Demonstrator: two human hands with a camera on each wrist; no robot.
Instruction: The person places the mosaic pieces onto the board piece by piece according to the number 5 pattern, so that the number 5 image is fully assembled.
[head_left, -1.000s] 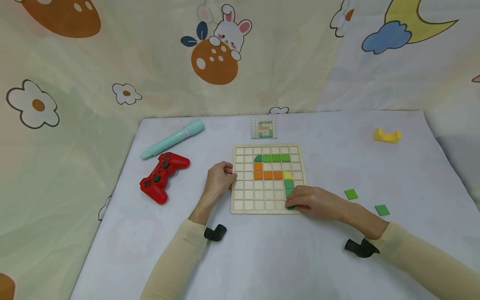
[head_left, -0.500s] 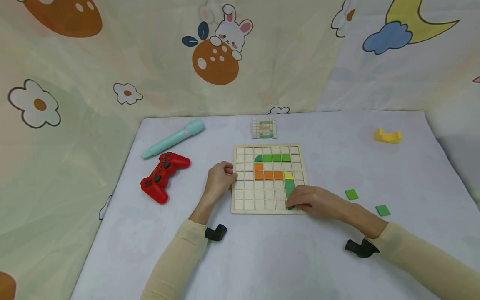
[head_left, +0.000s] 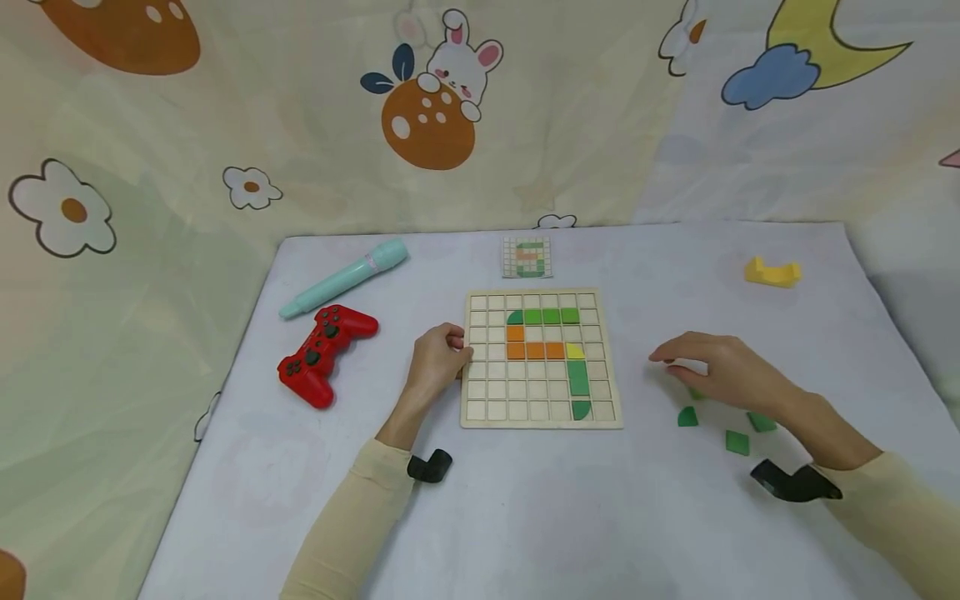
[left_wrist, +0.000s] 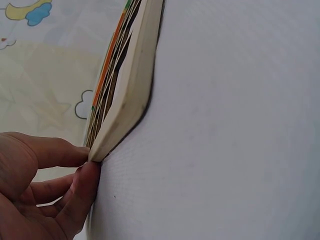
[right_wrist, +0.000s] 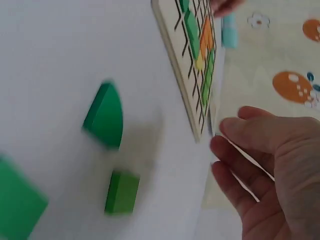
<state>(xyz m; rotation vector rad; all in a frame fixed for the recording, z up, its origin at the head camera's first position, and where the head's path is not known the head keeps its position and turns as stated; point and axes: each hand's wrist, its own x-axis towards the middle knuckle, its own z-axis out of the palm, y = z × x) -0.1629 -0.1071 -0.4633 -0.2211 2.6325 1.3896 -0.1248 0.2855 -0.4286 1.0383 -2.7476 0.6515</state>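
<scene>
A pale wooden grid board [head_left: 517, 389] lies mid-table. My left hand [head_left: 437, 362] holds its left edge, and the left wrist view shows thumb and finger pinching the rim. Set in the grid are a green row [head_left: 551, 317], orange tiles [head_left: 536, 351], a yellow tile [head_left: 574, 352], green tiles [head_left: 577, 377] and a quarter-round green tile [head_left: 581, 410]. Right of the board, my right hand [head_left: 723, 367] hovers with relaxed fingers, holding nothing. Below it lie a loose quarter-round tile [head_left: 687, 417], green square tiles [head_left: 737, 442] and a lighter green tile [right_wrist: 122, 192], partly hidden in the head view.
A small pattern card [head_left: 527, 257] sits behind the board. To the left are a red game controller [head_left: 318, 354] and a mint-green toy microphone [head_left: 341, 279]. A yellow block [head_left: 772, 272] stands at the back right. Printed cloth hangs behind the table.
My right hand has left the board's lower right corner and moved right, over the loose green tiles. The quarter-round tile in the grid now shows fully. My left hand stays at the edge.
</scene>
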